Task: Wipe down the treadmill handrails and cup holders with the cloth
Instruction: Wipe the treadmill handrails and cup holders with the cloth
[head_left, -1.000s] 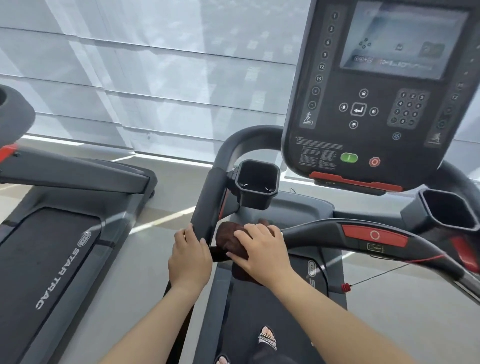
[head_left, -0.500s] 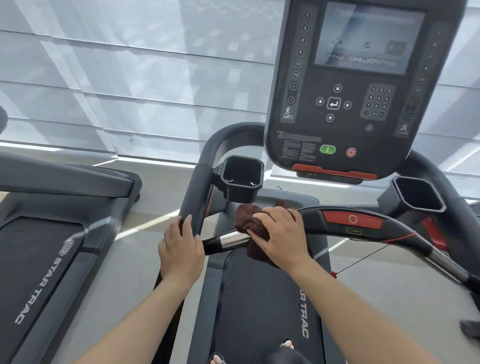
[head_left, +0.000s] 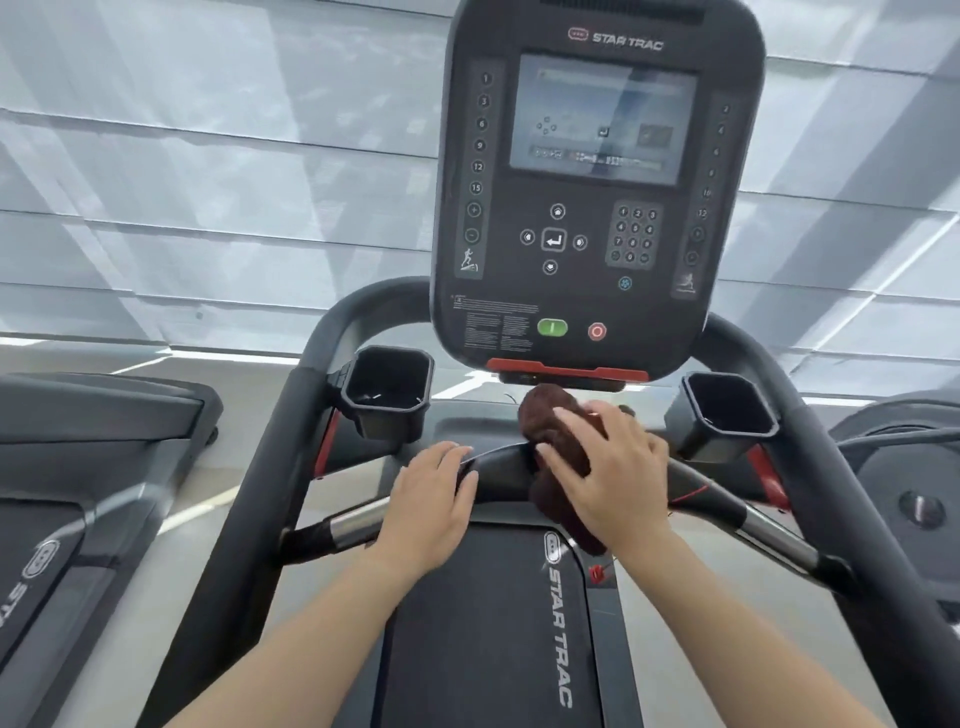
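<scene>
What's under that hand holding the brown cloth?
Under the right hand lies the bunched dark brown cloth, pressed on the curved black front handlebar. The bar's middle is covered by cloth and hand, so anything on it there can't be seen.

Gym: treadmills (head_left: 483, 623) side by side, console (head_left: 597, 208).

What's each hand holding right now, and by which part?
Right hand presses the brown cloth over the middle of the front crossbar; its grip covers the cloth's centre. Left hand rests on the crossbar just left of it, holding nothing else.
</scene>
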